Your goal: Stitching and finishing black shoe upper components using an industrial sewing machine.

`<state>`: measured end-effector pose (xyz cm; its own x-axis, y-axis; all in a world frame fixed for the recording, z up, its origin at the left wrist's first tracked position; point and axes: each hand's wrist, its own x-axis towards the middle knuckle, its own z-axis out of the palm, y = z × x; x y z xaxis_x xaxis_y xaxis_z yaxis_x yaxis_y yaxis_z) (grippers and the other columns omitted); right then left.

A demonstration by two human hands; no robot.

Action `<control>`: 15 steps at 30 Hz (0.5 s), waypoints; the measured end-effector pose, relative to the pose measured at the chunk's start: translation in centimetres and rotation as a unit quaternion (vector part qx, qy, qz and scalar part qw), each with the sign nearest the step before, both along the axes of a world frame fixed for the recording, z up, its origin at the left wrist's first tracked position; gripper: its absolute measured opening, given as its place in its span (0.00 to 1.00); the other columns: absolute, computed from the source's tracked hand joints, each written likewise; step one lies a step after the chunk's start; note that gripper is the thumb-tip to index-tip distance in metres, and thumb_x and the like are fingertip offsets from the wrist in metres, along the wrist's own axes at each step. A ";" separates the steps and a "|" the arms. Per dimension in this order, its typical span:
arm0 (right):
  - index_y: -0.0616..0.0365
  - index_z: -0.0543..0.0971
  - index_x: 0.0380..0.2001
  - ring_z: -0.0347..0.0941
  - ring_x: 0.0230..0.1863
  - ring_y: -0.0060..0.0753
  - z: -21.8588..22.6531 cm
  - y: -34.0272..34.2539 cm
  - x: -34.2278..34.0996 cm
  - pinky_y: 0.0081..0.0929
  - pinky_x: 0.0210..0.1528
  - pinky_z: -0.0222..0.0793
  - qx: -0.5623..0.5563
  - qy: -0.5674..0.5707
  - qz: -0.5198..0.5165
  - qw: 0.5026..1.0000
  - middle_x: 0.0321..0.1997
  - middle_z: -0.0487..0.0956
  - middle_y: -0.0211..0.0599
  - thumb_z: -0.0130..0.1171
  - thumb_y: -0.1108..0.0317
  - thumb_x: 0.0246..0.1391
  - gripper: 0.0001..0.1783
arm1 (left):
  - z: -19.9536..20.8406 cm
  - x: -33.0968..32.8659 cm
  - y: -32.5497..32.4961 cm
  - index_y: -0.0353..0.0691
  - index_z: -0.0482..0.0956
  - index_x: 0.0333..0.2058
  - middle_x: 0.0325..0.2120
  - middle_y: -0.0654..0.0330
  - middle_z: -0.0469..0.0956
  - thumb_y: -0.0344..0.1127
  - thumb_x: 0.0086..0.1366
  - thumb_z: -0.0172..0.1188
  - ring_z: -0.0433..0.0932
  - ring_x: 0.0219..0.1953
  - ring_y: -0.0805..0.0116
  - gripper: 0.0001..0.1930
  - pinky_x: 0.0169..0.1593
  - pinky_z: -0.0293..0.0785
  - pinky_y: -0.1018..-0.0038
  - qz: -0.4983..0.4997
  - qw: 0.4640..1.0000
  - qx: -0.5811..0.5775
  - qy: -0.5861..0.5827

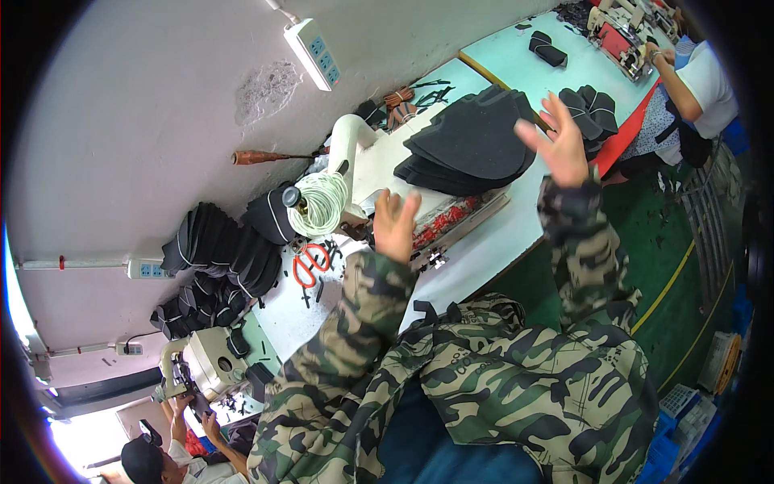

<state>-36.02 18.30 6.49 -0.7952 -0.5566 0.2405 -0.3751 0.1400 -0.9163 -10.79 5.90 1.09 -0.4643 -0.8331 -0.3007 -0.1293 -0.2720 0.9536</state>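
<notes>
My left hand is raised beside the needle end of a white sewing machine, its fingers apart and nothing in them. My right hand is up in the air at the right edge of a stack of black cut fabric pieces, fingers spread, also holding nothing. The stack lies on the machine's pale bed, with rounded edges toward me. Over the machine head sits a coil of white cord. Orange-handled scissors lie on the table left of my left hand.
Bundles of black pieces are heaped against the wall at left; tied black bundles lie at right. A wooden-handled tool juts near the wall. Co-workers sit at machines at far right and lower left.
</notes>
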 end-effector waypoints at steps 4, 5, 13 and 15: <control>0.68 0.72 0.48 0.73 0.46 0.30 -7.8 -5.4 -2.6 0.23 0.52 0.65 -0.077 -0.495 0.208 0.840 0.46 0.76 0.42 0.60 0.44 0.47 0.37 | -2.7 -6.9 -5.3 0.30 0.54 0.57 0.51 0.46 0.66 0.50 0.47 0.70 0.71 0.49 0.54 0.46 0.49 0.70 0.58 0.047 0.999 -0.006 -0.001; 0.68 0.71 0.49 0.73 0.45 0.31 -10.4 -6.0 -2.9 0.23 0.51 0.66 -0.047 -0.400 0.216 0.890 0.47 0.75 0.43 0.63 0.48 0.44 0.37 | -3.2 -8.7 -5.1 0.27 0.58 0.53 0.47 0.46 0.68 0.48 0.46 0.71 0.71 0.48 0.56 0.44 0.50 0.68 0.63 0.045 0.995 -0.080 0.030; 0.68 0.69 0.43 0.73 0.38 0.33 -7.3 -1.5 5.9 0.27 0.43 0.71 -0.285 -0.348 0.019 0.893 0.40 0.75 0.44 0.64 0.71 0.39 0.26 | 3.7 -6.7 -0.6 0.23 0.55 0.55 0.55 0.36 0.56 0.35 0.38 0.72 0.58 0.58 0.45 0.47 0.62 0.52 0.60 -0.015 0.805 -0.586 -0.092; 0.68 0.68 0.44 0.73 0.38 0.33 -7.8 -1.6 7.9 0.27 0.44 0.71 -0.316 -0.373 0.002 0.873 0.41 0.74 0.44 0.64 0.72 0.39 0.26 | 6.3 -6.2 2.5 0.28 0.57 0.56 0.55 0.41 0.58 0.42 0.38 0.72 0.59 0.57 0.44 0.48 0.60 0.55 0.59 -0.202 0.715 -0.643 -0.186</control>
